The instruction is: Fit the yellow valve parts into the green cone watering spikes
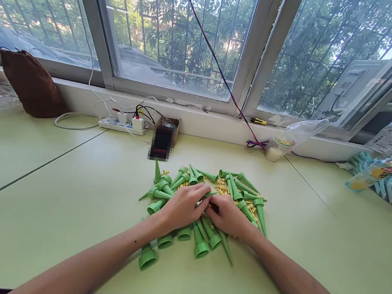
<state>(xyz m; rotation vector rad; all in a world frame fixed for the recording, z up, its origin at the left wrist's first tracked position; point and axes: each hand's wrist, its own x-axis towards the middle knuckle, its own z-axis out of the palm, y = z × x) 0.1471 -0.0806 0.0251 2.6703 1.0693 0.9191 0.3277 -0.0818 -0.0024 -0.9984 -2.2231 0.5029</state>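
Note:
My left hand [185,205] is closed around a green plastic cone spike [210,194], whose tip shows past the fingers. Meeting it at the fingertips, my right hand [227,213] is pinched; anything inside its grip is hidden. Under and around both hands lie several more green cone spikes with wide ribbed collars, such as one [201,245] in front and another [261,214] to the right. Small yellow plastic pieces [222,187] are scattered among the spikes, mostly behind and right of my hands.
A pale green table [45,203] carries the pile. Behind it are a power strip [122,124] with cables, a small box [173,131] with a blurred dark item, and a bagged jar [278,149]. A brown bag [33,85] stands left; a bottle [372,174] lies right.

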